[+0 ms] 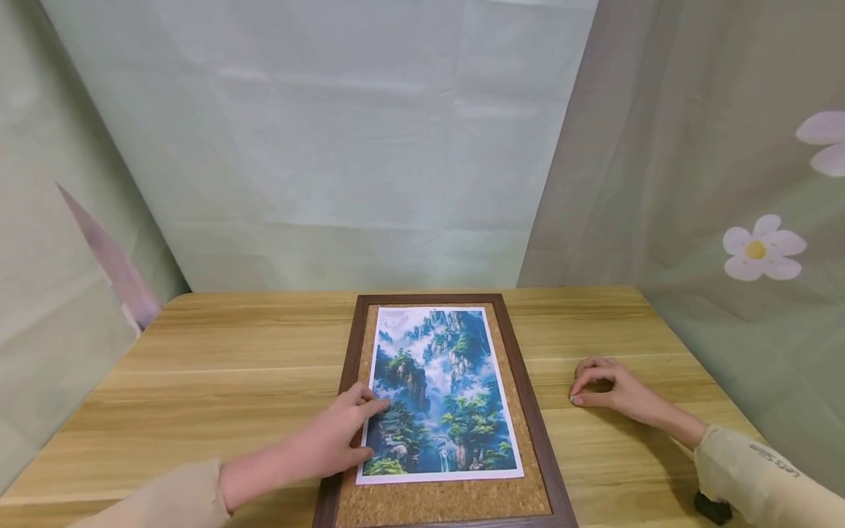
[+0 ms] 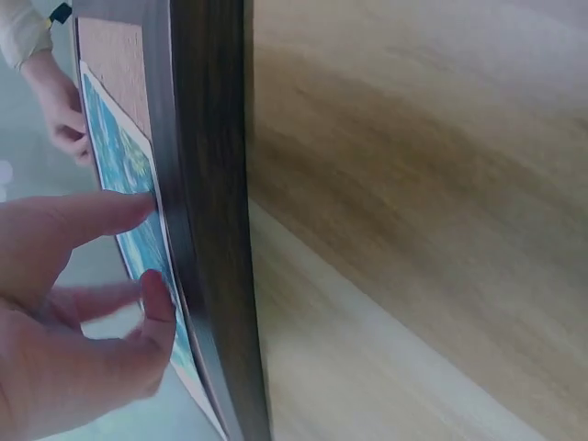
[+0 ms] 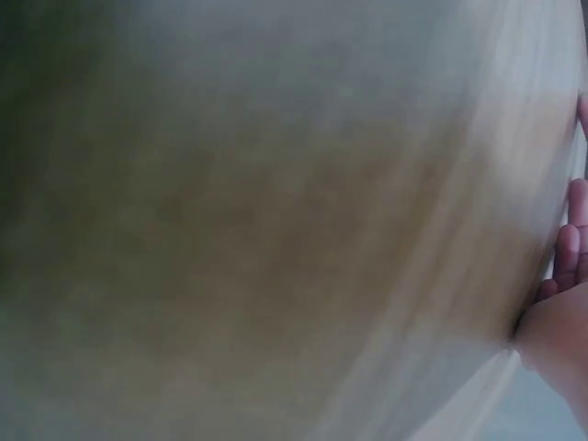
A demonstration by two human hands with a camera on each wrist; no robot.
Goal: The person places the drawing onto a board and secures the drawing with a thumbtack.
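Note:
A cork board (image 1: 455, 499) in a dark brown frame (image 1: 536, 425) lies flat in the middle of the wooden table (image 1: 231, 381). On the cork lies a print of misty green mountains (image 1: 442, 396). My left hand (image 1: 366, 427) presses on the print's left edge with straight fingers, thumb near the lower left corner. The left wrist view shows those fingers (image 2: 101, 213) on the print (image 2: 124, 165) just inside the frame (image 2: 207, 230). My right hand (image 1: 584, 387) rests on the bare table right of the frame, fingers loosely curled, tips on the wood, nothing visible in it.
Pale green cloth hangs behind and on both sides of the table, with flower prints on the right. A small black object (image 1: 713, 507) sits by the table's near right edge under my sleeve. The right wrist view is a blur of wood with my fingers (image 3: 570, 266) at its edge.

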